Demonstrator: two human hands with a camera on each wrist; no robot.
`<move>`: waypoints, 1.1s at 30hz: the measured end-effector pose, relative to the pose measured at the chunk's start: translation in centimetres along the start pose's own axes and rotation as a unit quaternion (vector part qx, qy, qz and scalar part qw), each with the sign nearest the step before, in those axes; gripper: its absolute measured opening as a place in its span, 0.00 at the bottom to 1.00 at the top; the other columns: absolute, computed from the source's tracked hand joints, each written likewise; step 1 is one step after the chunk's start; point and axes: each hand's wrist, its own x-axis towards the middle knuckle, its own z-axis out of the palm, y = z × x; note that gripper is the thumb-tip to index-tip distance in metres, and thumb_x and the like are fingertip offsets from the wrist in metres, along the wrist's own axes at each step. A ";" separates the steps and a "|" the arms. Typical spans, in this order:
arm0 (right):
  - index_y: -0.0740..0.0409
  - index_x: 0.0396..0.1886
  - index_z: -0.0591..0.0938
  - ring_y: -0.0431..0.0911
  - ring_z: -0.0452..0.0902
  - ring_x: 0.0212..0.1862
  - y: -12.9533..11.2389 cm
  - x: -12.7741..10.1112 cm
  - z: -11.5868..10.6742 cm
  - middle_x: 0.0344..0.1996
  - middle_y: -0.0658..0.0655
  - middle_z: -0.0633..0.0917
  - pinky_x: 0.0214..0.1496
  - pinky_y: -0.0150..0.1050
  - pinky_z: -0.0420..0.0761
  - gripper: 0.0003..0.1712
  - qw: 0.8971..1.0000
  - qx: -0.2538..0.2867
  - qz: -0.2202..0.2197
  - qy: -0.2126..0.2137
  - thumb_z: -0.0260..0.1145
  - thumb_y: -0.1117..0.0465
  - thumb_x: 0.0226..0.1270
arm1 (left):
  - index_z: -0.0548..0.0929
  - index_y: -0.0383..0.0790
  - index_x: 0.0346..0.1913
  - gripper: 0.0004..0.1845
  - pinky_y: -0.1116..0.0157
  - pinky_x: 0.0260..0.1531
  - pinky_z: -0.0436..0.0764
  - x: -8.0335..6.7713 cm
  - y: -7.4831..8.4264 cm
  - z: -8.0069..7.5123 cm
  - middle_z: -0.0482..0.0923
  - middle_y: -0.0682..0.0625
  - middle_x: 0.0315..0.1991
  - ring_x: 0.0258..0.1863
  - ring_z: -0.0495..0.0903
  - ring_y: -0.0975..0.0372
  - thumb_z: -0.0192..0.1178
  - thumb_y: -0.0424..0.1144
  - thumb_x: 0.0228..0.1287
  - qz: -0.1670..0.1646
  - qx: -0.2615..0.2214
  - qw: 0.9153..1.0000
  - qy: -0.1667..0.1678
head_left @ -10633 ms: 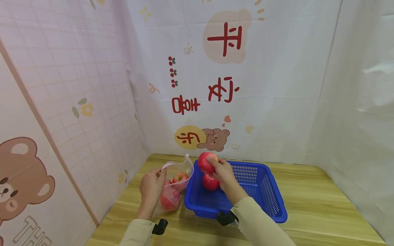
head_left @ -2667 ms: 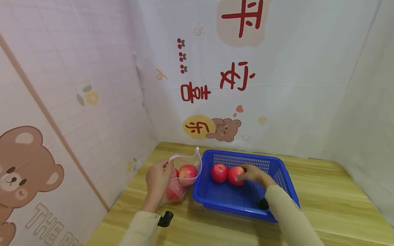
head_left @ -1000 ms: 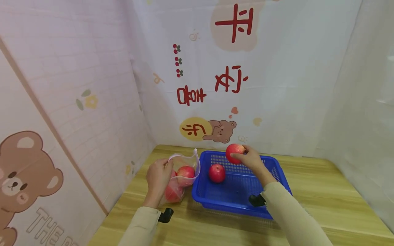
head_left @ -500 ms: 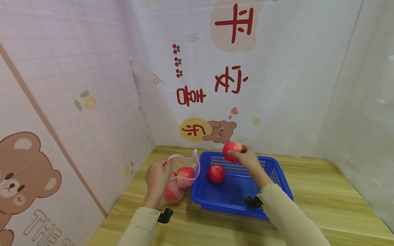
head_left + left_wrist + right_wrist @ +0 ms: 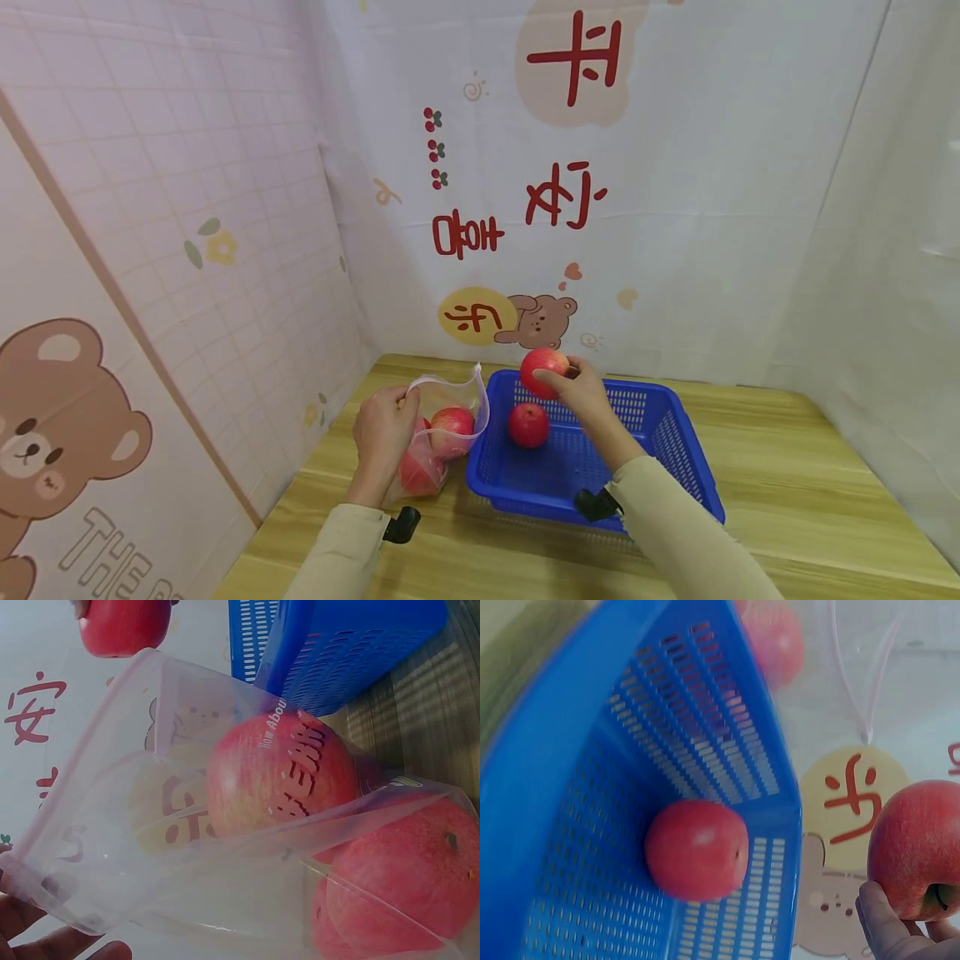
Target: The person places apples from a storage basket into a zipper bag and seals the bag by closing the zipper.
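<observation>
My right hand (image 5: 576, 392) grips a red apple (image 5: 543, 370) (image 5: 915, 851) above the far left part of the blue basket (image 5: 675, 467). One more red apple (image 5: 528, 424) (image 5: 697, 849) lies in the basket's left end (image 5: 570, 847). My left hand (image 5: 384, 433) pinches the rim of a clear zip bag (image 5: 442, 417) (image 5: 112, 825) and holds its mouth open, just left of the basket. Inside the bag are several red apples (image 5: 452, 421) (image 5: 281, 780). The held apple (image 5: 124, 626) shows above the bag's mouth in the left wrist view.
The wooden table (image 5: 787, 492) is boxed in by printed cloth walls: a pink one (image 5: 165, 250) on the left, a white one (image 5: 600, 208) behind, a plain one (image 5: 900, 292) on the right. Bare table lies right of the basket and along the front edge.
My right hand took the apple from the basket floor, lifted it, and has carried it leftward toward the bag. The left hand kept the bag's mouth open throughout.
</observation>
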 end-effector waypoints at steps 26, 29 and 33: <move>0.61 0.68 0.70 0.57 0.71 0.60 -1.2 -3.0 5.5 0.61 0.63 0.75 0.61 0.55 0.73 0.41 0.998 -0.028 -0.034 -0.042 0.74 0.51 0.58 | 0.73 0.47 0.13 0.21 0.60 0.18 0.63 0.1 0.0 -0.2 0.74 0.52 0.21 0.22 0.71 0.55 0.57 0.45 0.67 -0.008 0.004 1.000 0.009; 0.58 0.69 0.70 0.56 0.72 0.60 -1.2 -3.2 6.0 0.61 0.61 0.77 0.61 0.55 0.74 0.42 0.996 -0.056 -0.059 -0.048 0.75 0.51 0.57 | 0.71 0.46 0.12 0.23 0.60 0.18 0.62 0.1 0.1 -0.1 0.72 0.52 0.20 0.22 0.70 0.55 0.57 0.44 0.67 -0.006 0.006 1.000 0.010; 0.55 0.69 0.71 0.55 0.76 0.57 -1.4 -3.6 6.6 0.60 0.59 0.78 0.57 0.54 0.77 0.42 0.990 -0.084 -0.087 -0.067 0.77 0.50 0.56 | 0.70 0.47 0.12 0.23 0.60 0.17 0.61 0.1 0.1 -0.1 0.70 0.52 0.19 0.21 0.69 0.55 0.57 0.44 0.67 -0.005 0.008 1.000 0.010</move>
